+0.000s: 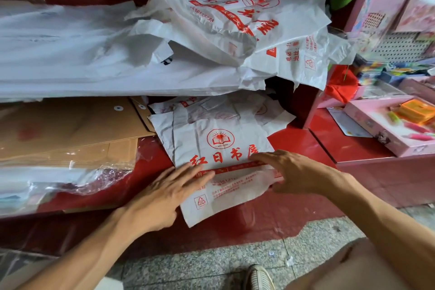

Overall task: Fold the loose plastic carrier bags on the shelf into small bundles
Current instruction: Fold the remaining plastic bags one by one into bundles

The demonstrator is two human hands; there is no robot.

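While both hands are flat on the bag (219, 148), the thing to get right is the crease. That bag lies at the front edge of the red shelf (294, 141), print up, its lower end hanging slightly over the edge, with more bags tucked behind it toward the back. The left hand (164, 195) rests on the bag's left side with straight fingers, gripping nothing; the right hand (294, 172) presses its right side, fingers extended and a little bent, thumb near the edge, and whether it pinches the plastic I cannot tell. Smooth outward from the middle to push air out, then fold along a straight line, keeping one palm down so the slippery film does not slide. A loose heap (235, 19) waits on the shelf above; brown envelopes (70, 129) lie to the left.
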